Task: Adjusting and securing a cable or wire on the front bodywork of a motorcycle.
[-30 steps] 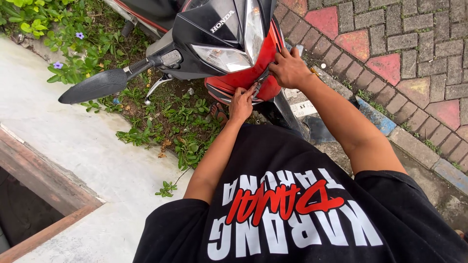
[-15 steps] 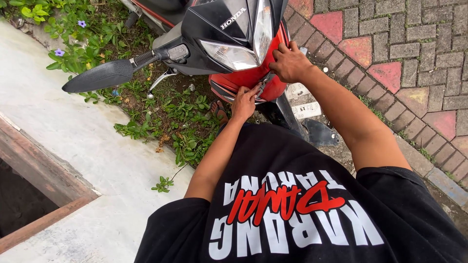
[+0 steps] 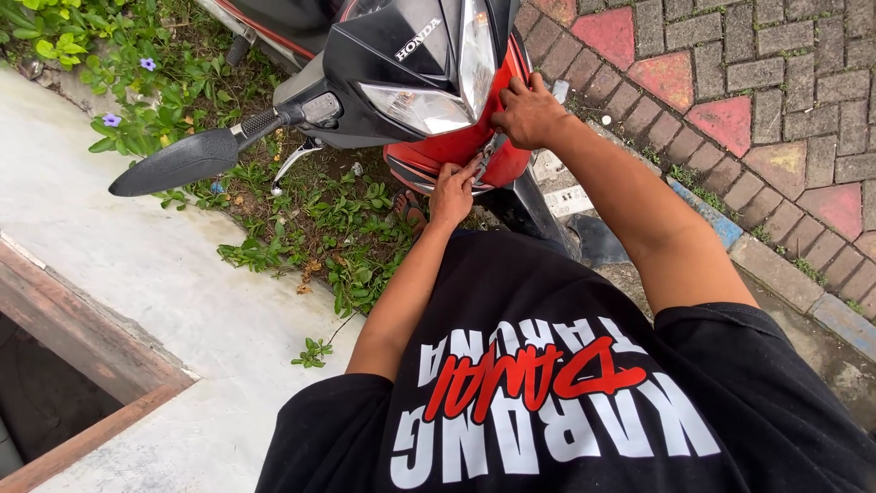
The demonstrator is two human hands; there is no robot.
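Scooter (image 3: 401, 55), black front w/ red lower panel (image 3: 447, 151), parked top centre. Left hand (image 3: 453, 192) on the red panel's lower edge just under the headlight (image 3: 420, 105), fingers curled against it; can't tell if it grips anything. Right hand (image 3: 527, 111) right of headlight, fingers bent over the panel's side edge, holding it. White rectangular plate (image 3: 570, 199) w/ dark marks low, right of the panel. Mirror (image 3: 178, 162) sticks out left, over weeds.

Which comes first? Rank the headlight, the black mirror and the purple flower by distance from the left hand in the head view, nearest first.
1. Headlight, just above the left hand.
2. Black mirror, out to the left.
3. Purple flower, farther left, among the plants.
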